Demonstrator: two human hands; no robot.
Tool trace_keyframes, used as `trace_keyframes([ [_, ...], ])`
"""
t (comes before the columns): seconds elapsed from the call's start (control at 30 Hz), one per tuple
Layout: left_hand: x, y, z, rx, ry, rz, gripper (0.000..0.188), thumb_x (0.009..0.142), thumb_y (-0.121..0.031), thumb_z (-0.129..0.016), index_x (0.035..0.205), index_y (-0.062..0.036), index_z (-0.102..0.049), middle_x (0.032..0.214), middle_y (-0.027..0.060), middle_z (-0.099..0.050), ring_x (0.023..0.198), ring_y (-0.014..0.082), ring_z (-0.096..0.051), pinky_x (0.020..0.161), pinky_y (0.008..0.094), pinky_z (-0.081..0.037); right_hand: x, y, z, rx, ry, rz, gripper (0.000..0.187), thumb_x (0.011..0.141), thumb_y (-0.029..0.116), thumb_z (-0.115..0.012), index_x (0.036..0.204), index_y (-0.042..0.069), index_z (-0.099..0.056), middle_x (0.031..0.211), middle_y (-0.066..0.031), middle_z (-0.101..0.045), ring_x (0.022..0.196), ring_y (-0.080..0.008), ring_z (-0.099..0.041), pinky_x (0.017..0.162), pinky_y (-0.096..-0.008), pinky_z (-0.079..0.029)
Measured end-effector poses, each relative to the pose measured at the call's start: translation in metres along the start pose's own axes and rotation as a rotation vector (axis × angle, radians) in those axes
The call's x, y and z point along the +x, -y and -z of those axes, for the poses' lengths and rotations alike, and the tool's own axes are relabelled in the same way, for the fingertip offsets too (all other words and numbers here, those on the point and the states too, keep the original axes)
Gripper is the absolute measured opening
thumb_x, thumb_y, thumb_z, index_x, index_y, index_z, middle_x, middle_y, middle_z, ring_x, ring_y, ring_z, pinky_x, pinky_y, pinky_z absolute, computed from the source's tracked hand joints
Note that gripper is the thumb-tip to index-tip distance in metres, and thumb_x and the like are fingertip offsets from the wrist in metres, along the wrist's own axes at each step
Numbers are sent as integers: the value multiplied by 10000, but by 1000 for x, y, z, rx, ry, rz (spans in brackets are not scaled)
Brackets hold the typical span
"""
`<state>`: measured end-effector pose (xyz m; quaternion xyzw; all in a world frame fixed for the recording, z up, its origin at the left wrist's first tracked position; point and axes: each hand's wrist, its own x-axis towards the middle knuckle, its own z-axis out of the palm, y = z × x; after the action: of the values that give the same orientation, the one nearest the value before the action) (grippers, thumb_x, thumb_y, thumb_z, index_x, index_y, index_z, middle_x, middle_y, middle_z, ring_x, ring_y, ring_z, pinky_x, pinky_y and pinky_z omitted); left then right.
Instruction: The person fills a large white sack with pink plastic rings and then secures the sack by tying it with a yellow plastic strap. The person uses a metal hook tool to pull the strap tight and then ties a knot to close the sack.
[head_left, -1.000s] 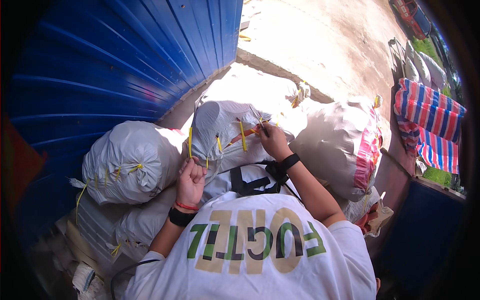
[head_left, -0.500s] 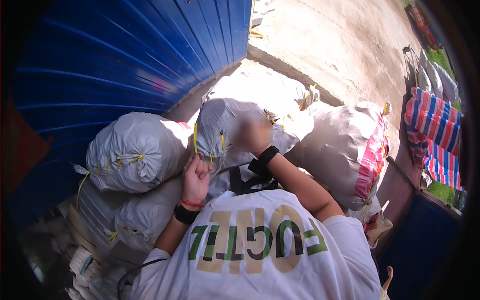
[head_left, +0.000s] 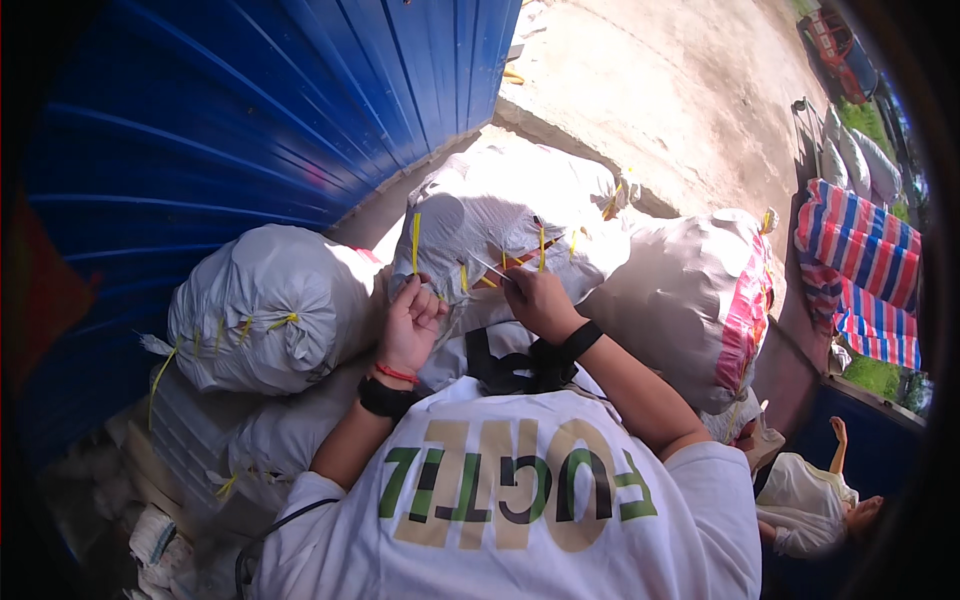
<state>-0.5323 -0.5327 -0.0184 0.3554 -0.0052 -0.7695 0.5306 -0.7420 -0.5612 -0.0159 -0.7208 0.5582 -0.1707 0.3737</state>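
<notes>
A big stuffed white woven sack (head_left: 470, 195) lies before me, its near end drawn together by short yellow strips. My left hand (head_left: 412, 325) is closed at the left part of that end, pinching a yellow plastic strip (head_left: 416, 243) that stands up above the fingertips. My right hand (head_left: 545, 303) is closed around a thin, pale, needle-like rod (head_left: 489, 267), whose tip points left over the sack's mouth. Reddish-brown stuff shows through the gap beside it. Whether the rod is threaded is too small to tell.
Full white sacks flank the middle one, at left (head_left: 265, 310) and at right (head_left: 680, 300). A blue corrugated metal wall (head_left: 250, 110) rises at the far left. Another person (head_left: 805, 500) is at the lower right, near a striped tarp (head_left: 860, 240).
My right hand was a blur over the sack's mouth; now it is sharp, a little lower and to the right. My left hand has shifted slightly right. Another person shows more at lower right.
</notes>
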Motion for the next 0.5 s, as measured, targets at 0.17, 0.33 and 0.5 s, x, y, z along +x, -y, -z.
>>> trace_keyframes([
  [0.17, 16, -9, 1, 6, -11, 81, 124, 935, -173, -454, 981, -66, -496, 570, -52, -276, 510, 67, -314, 686, 287, -376, 1, 8, 11, -2, 53, 38, 112, 804, 93, -541, 860, 11, -594, 647, -209, -567, 607, -389, -563, 543, -444, -442],
  [0.33, 35, -21, -7, 71, -70, 81, 159, 934, -206, -462, 982, -64, -514, 581, -59, -277, 516, 50, -308, 629, 263, -367, -1, 11, 9, -18, 100, -23, 132, 836, 82, -515, 922, 4, -578, 644, -212, -563, 605, -400, -553, 546, -444, -439],
  [0.5, 42, -26, -6, 30, -119, 138, 154, 934, -202, -460, 973, -64, -515, 566, -65, -273, 480, 43, -285, 528, 231, -313, 17, 0, 12, -12, -88, -173, 168, 871, 95, -502, 1004, 2, -543, 697, -192, -566, 650, -386, -557, 576, -432, -445],
])
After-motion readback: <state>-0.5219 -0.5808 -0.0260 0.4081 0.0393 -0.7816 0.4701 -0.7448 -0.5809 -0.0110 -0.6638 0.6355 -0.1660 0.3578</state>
